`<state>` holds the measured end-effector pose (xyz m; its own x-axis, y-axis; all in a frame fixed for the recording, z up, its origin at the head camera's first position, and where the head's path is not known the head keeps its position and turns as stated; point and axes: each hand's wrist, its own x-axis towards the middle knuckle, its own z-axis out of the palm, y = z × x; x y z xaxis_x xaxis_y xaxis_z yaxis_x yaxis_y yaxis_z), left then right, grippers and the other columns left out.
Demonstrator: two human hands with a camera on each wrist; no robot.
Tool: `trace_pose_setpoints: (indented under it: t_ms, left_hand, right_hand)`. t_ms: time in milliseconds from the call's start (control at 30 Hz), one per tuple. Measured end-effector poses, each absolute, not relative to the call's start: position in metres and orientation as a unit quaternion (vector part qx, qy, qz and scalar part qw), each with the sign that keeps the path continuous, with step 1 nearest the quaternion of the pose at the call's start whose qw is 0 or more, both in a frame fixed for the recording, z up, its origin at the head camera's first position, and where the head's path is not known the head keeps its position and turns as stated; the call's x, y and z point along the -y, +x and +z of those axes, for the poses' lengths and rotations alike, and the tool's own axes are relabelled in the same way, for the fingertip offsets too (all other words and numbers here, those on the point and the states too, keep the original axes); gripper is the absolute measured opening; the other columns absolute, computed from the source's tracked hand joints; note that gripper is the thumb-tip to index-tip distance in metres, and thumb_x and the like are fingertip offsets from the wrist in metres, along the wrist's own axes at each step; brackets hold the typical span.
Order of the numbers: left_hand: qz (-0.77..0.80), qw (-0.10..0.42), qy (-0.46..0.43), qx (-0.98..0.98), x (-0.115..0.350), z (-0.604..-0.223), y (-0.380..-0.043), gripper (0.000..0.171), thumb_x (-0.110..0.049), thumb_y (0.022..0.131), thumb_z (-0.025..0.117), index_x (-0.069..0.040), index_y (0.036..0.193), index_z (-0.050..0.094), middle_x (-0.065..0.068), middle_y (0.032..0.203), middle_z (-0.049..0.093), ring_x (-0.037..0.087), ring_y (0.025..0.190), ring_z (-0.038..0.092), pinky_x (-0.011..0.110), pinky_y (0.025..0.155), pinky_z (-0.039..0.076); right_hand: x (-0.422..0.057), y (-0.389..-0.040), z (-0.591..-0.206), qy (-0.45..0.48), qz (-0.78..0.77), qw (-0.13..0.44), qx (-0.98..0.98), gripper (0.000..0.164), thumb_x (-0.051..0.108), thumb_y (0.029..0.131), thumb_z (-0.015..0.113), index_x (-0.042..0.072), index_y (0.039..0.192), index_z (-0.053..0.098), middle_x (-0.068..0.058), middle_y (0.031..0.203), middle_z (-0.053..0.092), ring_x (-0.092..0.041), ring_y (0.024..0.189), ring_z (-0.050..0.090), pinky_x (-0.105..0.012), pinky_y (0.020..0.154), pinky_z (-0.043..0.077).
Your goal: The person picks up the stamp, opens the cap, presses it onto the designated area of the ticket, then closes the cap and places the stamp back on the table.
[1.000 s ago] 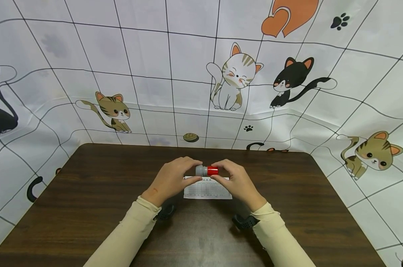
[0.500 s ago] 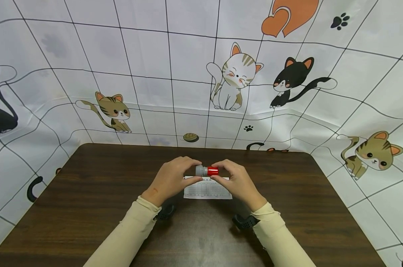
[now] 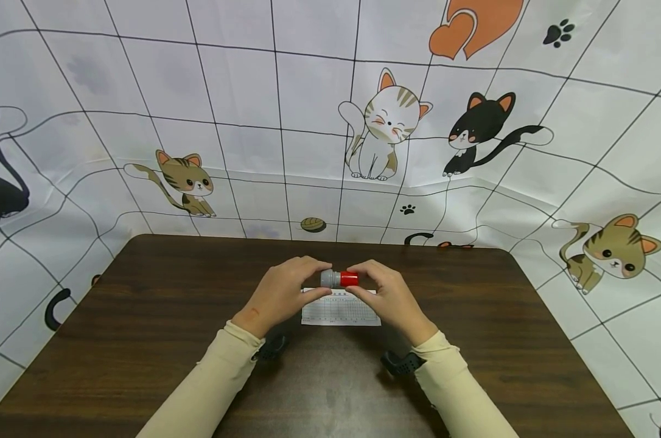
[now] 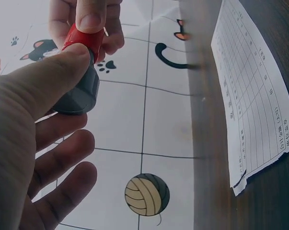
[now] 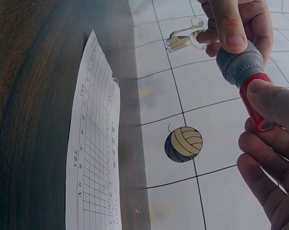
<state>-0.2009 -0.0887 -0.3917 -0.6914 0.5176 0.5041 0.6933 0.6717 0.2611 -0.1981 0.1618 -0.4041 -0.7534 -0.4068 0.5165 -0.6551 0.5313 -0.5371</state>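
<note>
A small stamp [image 3: 339, 279] with a red handle and a wider grey end is held level above the table, between both hands. My left hand [image 3: 283, 292] pinches the grey end [image 4: 79, 93] between thumb and fingers. From the other side my right hand [image 3: 389, 298] pinches the red handle [image 5: 252, 103]. In both wrist views the holding hand's other fingers are spread away from the stamp. A printed paper form [image 3: 340, 310] with a ruled grid lies flat on the table just below and nearer than the stamp. The fingertips hide parts of both stamp ends.
The dark wooden table [image 3: 155, 316] reaches back to a white sheet [image 3: 243, 79] printed with cats and grid lines. That sheet also runs along the left and right sides. Dark straps [image 3: 403, 364] sit at the wrists.
</note>
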Motion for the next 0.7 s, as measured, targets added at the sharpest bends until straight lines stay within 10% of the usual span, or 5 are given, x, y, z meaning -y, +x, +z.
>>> trace_pose_setpoints:
  t_ms: [700]
  left_hand:
    - [-0.221,0.221,-0.345,0.885,0.0891,-0.3927,-0.2016,0.048,-0.037,0.088,0.084,-0.012,0.127,0.072,0.003,0.12,0.073,0.019,0.108,0.071,0.037,0.094,0.059]
  right_hand:
    - [-0.1624,-0.1979,-0.4029,0.314,0.38,0.178,0.852,0.032,0.006,0.084,0.086,0.007,0.113,0.074,-0.005,0.109,0.074,-0.016,0.094,0.068,-0.034,0.08,0.061]
